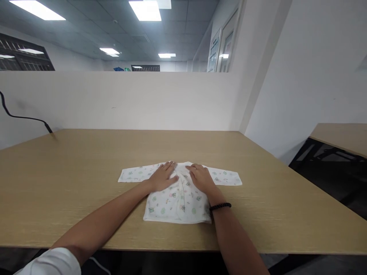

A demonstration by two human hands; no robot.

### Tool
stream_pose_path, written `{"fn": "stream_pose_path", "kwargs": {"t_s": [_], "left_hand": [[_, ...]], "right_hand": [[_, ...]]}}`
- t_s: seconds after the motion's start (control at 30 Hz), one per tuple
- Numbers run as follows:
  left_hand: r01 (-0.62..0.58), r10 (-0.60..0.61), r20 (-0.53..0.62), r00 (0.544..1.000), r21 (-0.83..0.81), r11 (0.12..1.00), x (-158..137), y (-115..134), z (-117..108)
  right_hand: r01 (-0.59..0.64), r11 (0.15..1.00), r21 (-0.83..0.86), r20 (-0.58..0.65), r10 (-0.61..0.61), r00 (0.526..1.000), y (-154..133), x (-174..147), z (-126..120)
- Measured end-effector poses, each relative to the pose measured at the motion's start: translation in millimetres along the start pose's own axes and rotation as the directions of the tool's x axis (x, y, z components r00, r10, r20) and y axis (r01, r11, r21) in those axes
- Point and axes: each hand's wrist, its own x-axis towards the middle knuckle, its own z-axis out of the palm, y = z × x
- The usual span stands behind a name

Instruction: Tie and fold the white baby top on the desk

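Observation:
A small white baby shirt with a print of little green and brown figures lies spread on the table, its long sleeves stretched out to both sides. My left hand rests flat on the upper left of the shirt, fingers extended toward the neckline. On the upper right, my right hand presses on the cloth, its fingers pointing toward the collar and slightly bent. Creases run down the shirt's middle between the hands. The hands cover both shoulder areas.
The wooden table reaches back to a low white partition. A black cable comes down at the far left. Another table stands at the right, beyond the white wall. I wear a black bead bracelet on the right wrist.

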Motion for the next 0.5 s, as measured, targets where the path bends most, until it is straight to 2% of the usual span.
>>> {"fn": "stream_pose_path", "kwargs": {"t_s": [0.1, 0.17, 0.3, 0.4, 0.5], "left_hand": [[0.107, -0.107, -0.037, 0.994, -0.011, 0.994, 2.5, -13.9, -4.6], [0.14, -0.14, 0.0, 0.99, -0.019, 0.99, 3.7, -23.2, -7.5], [0.223, -0.219, 0.104, 0.97, -0.034, 0.974, 6.1, -36.2, -12.5], [0.351, -0.349, 0.103, 0.931, -0.003, 0.936, 7.1, -44.0, -14.8], [0.488, -0.49, 0.058, 0.87, 0.041, 0.872, 5.8, -52.4, -15.2]], "right_hand": [[-0.184, 0.983, -0.01, 0.017, 0.184, 0.983, 3.2, -1.1, -3.8], [-0.274, 0.961, -0.03, 0.074, 0.275, 0.959, 6.1, -2.3, -4.2], [-0.363, 0.926, -0.104, 0.186, 0.377, 0.907, 11.7, -4.2, -3.8], [-0.434, 0.892, -0.13, 0.191, 0.452, 0.871, 17.8, -5.4, -4.4], [-0.514, 0.849, -0.125, 0.149, 0.528, 0.836, 26.1, -8.0, -3.8]]}}
